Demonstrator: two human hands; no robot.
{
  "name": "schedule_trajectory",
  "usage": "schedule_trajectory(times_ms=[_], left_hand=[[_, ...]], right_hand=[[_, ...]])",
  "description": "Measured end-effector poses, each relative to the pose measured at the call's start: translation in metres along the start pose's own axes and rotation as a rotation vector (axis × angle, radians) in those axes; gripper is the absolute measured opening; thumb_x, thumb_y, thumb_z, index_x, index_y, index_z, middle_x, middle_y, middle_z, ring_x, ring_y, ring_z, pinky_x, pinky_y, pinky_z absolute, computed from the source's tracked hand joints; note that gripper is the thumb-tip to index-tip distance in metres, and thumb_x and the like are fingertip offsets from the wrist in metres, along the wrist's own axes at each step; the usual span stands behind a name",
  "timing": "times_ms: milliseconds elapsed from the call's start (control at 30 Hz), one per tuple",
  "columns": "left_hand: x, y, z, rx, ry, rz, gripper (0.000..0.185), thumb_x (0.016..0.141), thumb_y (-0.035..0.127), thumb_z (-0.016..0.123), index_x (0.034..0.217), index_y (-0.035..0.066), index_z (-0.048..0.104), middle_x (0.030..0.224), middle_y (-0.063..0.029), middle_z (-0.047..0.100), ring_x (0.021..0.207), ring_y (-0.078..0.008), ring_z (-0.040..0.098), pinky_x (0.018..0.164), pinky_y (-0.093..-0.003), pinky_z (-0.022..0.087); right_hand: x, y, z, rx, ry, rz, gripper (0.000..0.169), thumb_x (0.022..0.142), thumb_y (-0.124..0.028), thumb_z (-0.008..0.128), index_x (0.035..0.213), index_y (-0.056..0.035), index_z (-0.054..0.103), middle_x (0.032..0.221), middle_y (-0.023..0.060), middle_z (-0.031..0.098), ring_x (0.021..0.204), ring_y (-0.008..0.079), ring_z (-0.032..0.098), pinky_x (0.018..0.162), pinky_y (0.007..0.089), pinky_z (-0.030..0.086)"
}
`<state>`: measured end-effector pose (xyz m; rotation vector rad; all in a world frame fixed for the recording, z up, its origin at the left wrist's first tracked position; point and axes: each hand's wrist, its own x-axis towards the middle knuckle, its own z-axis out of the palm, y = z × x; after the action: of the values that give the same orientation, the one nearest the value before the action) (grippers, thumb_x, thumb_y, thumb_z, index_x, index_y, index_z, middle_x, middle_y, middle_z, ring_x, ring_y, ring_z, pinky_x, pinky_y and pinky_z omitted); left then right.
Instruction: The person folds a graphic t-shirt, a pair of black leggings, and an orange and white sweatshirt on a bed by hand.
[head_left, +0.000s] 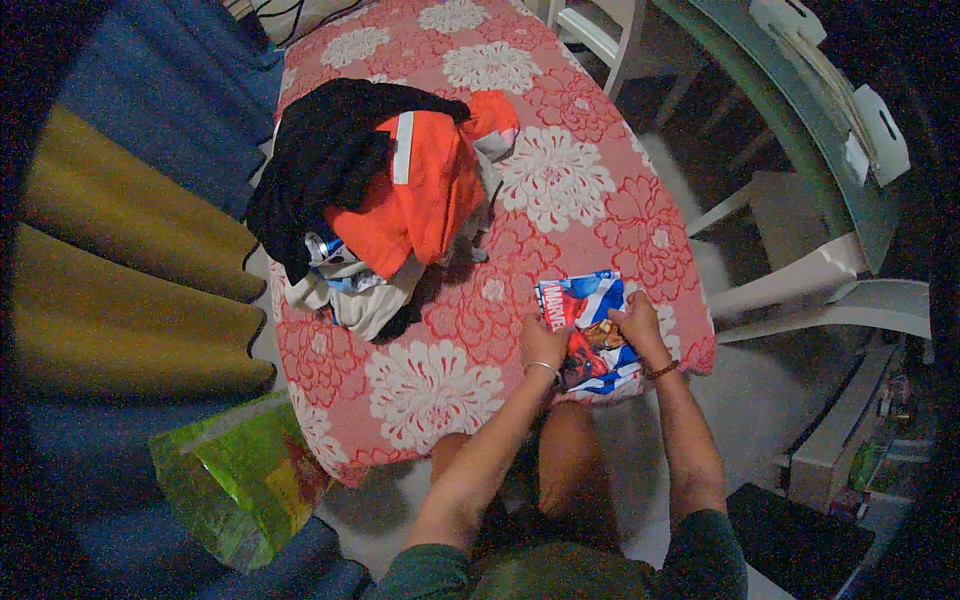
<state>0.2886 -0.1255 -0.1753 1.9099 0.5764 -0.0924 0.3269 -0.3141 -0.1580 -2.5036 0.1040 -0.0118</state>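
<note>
A printed cloth garment (592, 315) in blue, white and red lies folded near the front right edge of the covered board. Its print shows comic figures and Marvel lettering. My left hand (546, 341) grips its left side, a light bangle on the wrist. On its right side is my right hand (639, 326), thumb on top, a beaded bracelet at the wrist. Left of both hands rises a pile of clothes, with a black garment (322, 157), an orange garment (420, 202) bearing a white stripe, and an off-white garment (375, 307) underneath.
The pink floral cloth (435, 390) covers the board under everything. Blue and mustard curtains (135, 285) hang along the left. A green plastic bag (247, 472) is at the lower left. On the right stand a glass-topped table (810, 150) and a white chair (795, 285).
</note>
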Motion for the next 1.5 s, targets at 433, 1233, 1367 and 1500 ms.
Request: schedule_trajectory(times_ms=[433, 1233, 1367, 1500], left_hand=[[-0.003, 0.02, -0.006, 0.01, 0.033, 0.087, 0.028, 0.073, 0.016, 0.055, 0.095, -0.002, 0.05, 0.083, -0.0231, 0.059, 0.081, -0.0398, 0.056, 0.072, -0.0455, 0.044], [0.212, 0.149, 0.027, -0.149, 0.191, 0.373, 0.027, 0.076, 0.007, 0.051, 0.101, 0.003, 0.044, 0.085, -0.0238, 0.058, 0.082, -0.041, 0.056, 0.068, -0.0431, 0.045], [0.247, 0.08, 0.035, -0.261, 0.083, 0.254, 0.054, 0.072, 0.004, 0.056, 0.121, -0.002, 0.035, 0.104, -0.0222, 0.056, 0.095, -0.0316, 0.057, 0.079, -0.0347, 0.045], [0.224, 0.08, 0.027, -0.336, 0.216, 0.278, 0.055, 0.069, 0.001, 0.06, 0.118, -0.004, 0.038, 0.109, -0.022, 0.05, 0.1, -0.0272, 0.051, 0.085, -0.0324, 0.041]], right_hand=[[0.007, -0.032, -0.022, 0.242, -0.2, 0.162, 0.022, 0.062, -0.013, 0.064, 0.075, -0.0009, 0.05, 0.066, 0.0061, 0.051, 0.063, 0.0135, 0.049, 0.056, 0.0281, 0.041], [0.223, -0.105, -0.08, 0.129, 0.13, -0.087, 0.034, 0.079, -0.026, 0.057, 0.101, 0.0002, 0.054, 0.097, 0.0148, 0.057, 0.088, 0.0241, 0.056, 0.078, 0.032, 0.043], [0.185, -0.105, -0.017, -0.171, 0.084, -0.492, 0.032, 0.074, -0.015, 0.057, 0.102, -0.0005, 0.052, 0.1, 0.0175, 0.052, 0.096, 0.0333, 0.05, 0.081, 0.0409, 0.039], [0.15, -0.104, 0.024, -0.28, 0.16, -0.462, 0.032, 0.074, -0.017, 0.058, 0.102, -0.0035, 0.052, 0.109, 0.0146, 0.048, 0.107, 0.0295, 0.043, 0.089, 0.0464, 0.032]])
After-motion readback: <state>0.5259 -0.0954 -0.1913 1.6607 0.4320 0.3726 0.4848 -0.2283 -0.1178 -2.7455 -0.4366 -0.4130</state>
